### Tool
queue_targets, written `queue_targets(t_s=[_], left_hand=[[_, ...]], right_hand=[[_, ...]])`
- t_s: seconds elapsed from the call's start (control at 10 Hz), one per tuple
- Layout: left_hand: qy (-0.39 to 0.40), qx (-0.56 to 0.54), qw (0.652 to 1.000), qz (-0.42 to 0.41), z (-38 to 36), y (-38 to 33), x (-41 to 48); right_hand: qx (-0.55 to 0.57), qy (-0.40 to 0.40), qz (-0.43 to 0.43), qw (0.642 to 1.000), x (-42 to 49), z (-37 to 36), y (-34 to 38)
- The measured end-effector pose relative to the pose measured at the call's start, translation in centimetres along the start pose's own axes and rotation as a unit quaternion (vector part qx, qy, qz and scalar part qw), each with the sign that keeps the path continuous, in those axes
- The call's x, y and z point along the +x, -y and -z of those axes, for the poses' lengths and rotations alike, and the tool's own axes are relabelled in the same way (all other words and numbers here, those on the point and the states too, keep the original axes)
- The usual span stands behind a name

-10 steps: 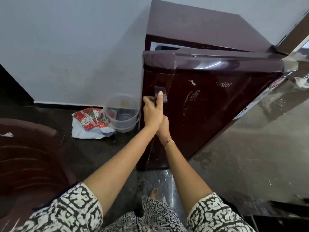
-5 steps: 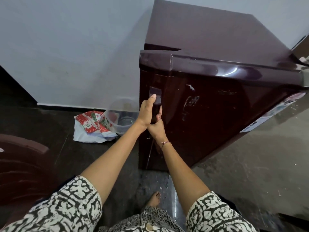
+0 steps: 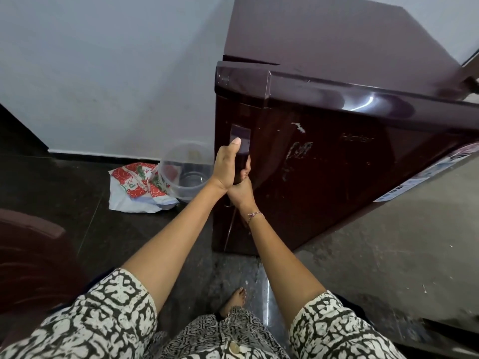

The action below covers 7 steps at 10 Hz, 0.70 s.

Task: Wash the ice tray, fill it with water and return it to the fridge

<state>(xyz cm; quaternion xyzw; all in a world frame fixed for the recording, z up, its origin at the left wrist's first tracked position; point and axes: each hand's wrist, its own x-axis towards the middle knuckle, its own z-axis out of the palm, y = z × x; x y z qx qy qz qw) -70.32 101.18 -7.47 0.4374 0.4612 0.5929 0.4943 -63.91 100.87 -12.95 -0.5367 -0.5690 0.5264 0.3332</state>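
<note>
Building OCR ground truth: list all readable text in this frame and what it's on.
"Haier": faint brand mark on the fridge door.
Print on the sticker at the door's right edge: too small to read.
Print on the packet on the floor: too blurred to read.

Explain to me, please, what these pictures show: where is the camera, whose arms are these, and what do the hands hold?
There is no machine here. A person wears one wide-angle camera on the head, so you look down along their two bare arms. All pictures come from that view. Both hands grip the handle edge of the glossy maroon door of a maroon fridge: the left hand higher, thumb up, the right hand just below. On the dark floor beside the fridge are a clear round plastic tub and a crumpled red-and-white printed packet. No ice tray is in view.
</note>
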Motion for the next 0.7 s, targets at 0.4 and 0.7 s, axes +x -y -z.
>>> queue_targets(t_s=[0.4, 0.7], left_hand=[[-0.113, 0.204, 0.972, -0.030, 0.7, 0.1, -3.0], [-0.125, 0.423, 0.898, -0.016, 1.6, 4.1, -7.0]], right_hand=[[-0.048, -0.100, 0.055, 0.992, -2.9, -0.8, 0.0], [-0.200, -0.154, 0.147, 0.956, -6.3, 0.5, -0.8]])
